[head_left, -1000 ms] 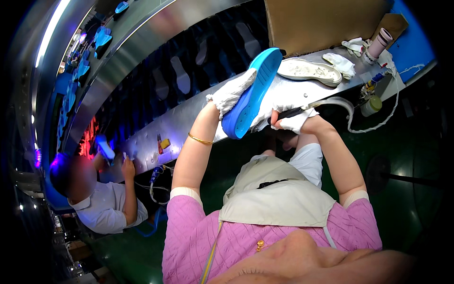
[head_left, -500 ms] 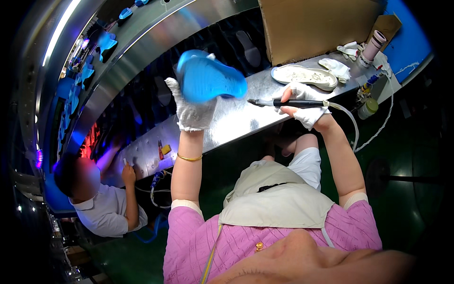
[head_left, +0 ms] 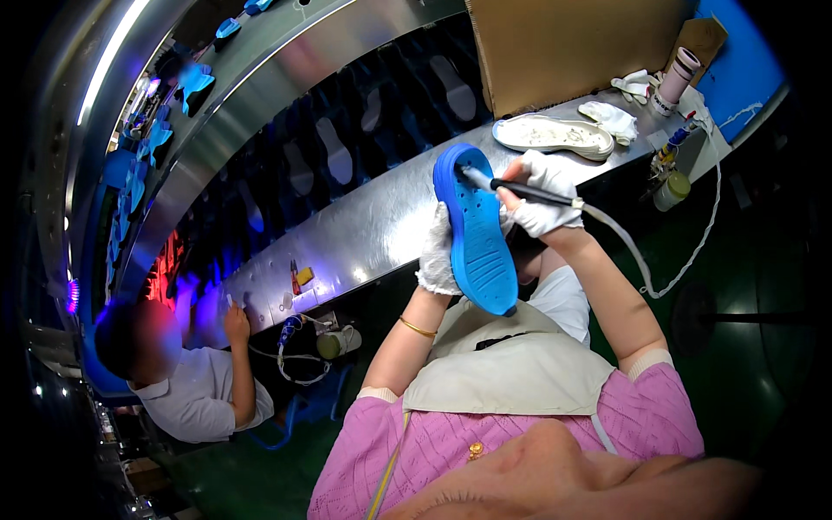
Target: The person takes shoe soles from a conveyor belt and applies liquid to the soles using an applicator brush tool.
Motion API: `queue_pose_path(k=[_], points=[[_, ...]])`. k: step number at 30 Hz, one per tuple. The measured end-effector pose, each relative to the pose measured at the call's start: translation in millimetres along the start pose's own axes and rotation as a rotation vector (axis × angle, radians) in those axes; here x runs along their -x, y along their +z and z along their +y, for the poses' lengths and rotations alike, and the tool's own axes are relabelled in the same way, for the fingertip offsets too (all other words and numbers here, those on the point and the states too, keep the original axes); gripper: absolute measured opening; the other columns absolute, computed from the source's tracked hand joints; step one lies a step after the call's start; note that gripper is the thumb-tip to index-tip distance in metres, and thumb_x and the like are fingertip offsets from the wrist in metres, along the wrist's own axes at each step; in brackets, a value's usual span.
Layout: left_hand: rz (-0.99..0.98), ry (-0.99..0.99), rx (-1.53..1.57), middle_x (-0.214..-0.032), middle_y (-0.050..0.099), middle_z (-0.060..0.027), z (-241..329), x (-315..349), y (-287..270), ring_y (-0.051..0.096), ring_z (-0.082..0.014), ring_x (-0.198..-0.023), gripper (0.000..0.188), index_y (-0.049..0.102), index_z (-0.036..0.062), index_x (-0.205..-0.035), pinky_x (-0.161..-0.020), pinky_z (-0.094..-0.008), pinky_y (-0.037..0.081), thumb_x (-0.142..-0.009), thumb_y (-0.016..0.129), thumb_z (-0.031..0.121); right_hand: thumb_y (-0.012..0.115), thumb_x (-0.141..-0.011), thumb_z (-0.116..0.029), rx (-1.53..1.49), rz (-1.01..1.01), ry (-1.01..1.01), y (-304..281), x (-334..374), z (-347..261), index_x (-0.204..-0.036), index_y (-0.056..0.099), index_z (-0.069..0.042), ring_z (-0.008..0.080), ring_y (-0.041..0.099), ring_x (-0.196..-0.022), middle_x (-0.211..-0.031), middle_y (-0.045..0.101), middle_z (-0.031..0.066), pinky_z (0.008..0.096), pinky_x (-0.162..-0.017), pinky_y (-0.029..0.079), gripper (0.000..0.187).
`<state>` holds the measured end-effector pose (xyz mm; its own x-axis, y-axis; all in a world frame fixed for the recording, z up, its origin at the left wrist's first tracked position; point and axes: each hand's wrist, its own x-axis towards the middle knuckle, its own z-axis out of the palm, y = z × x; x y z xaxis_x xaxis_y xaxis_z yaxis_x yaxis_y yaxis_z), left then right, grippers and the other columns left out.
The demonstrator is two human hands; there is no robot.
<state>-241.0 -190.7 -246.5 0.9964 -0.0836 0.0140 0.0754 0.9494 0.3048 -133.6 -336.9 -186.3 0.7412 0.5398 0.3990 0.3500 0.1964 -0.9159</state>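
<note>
- Head view: a pink cylindrical container (head_left: 676, 82) stands at the right end of the metal bench (head_left: 381, 230); what it holds cannot be told.
- Below the bench's right end is a jar with a yellow-green top (head_left: 672, 191), its contents hidden.
- A second, similar jar (head_left: 329, 347) sits below the bench's left part, beside pale tubing; its inside cannot be seen either.
- On the right part of the bench lies a white sole (head_left: 555, 137), its shallow hollow marked with pale, rough flecks; a crumpled white cloth (head_left: 609, 121) is just beside it.
- The blue sole (head_left: 482, 251) is held up at the bench's near edge, tilted, hollow side toward the camera. Its inside is bright blue, with small dark holes around the upper half and ridged lines lower down; the side wall is a deeper blue, and a dark spot shows at the bottom end.
- The left hand (head_left: 440, 258), white-gloved, has its fingers clamped around the blue sole's edges.
- The right hand (head_left: 546, 191), in a white glove with bare fingertips, has its fingers clamped on a black-handled brush (head_left: 536, 194); the brush's tip is within the sole's upper hollow, and a pale tube trails from its handle.
</note>
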Motion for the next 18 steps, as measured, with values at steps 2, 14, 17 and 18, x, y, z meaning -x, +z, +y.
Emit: queue_pose_path(k=[2,14,17,18], points=[[0.193,0.077,-0.143,-0.132,0.054,-0.0177,-3.0,-1.5,1.8,0.058,-0.0312,-0.114,0.074,0.039,0.0045,-0.142,-0.101,-0.0436,0.048,-0.092,0.053,0.058,0.068,-0.079,0.004,0.086,-0.109,-0.050,5.9,7.9,-7.7,-0.099,0.058,-0.004,0.0110,0.062,-0.075,-0.083,0.063,0.0054,0.0251,-0.069,0.051,0.024],[0.207,0.190,-0.127,-0.131,0.054,-0.0168,8.1,-14.2,2.1,0.057,-0.0309,-0.115,0.078,0.039,0.0087,-0.143,-0.101,-0.0463,0.047,-0.091,0.046,0.067,0.069,-0.073,-0.002,0.302,-0.235,-0.262,16.1,28.0,-17.3,-0.090,0.063,-0.008,0.0231,0.063,-0.072,-0.078,0.062,0.0096,0.0304,-0.068,0.051,0.018],[0.239,0.244,-0.165,-0.128,0.056,-0.0162,12.5,-14.5,-0.2,0.058,-0.0311,-0.113,0.077,0.040,0.0091,-0.141,-0.099,-0.0474,0.048,-0.091,0.044,0.067,0.070,-0.073,-0.004,0.117,-0.210,0.045,15.6,32.8,-18.3,-0.088,0.064,-0.009,0.0219,0.062,-0.072,-0.079,0.063,0.0101,0.0307,-0.069,0.051,0.017],[0.245,0.262,-0.175,-0.127,0.056,-0.0160,14.5,-14.3,-1.3,0.058,-0.0313,-0.112,0.077,0.041,0.0092,-0.141,-0.099,-0.0476,0.049,-0.091,0.044,0.068,0.070,-0.072,-0.004,0.226,-0.120,-0.021,17.7,33.6,-18.6,-0.089,0.064,-0.009,0.0225,0.063,-0.071,-0.079,0.063,0.0096,0.0312,-0.069,0.052,0.018]])
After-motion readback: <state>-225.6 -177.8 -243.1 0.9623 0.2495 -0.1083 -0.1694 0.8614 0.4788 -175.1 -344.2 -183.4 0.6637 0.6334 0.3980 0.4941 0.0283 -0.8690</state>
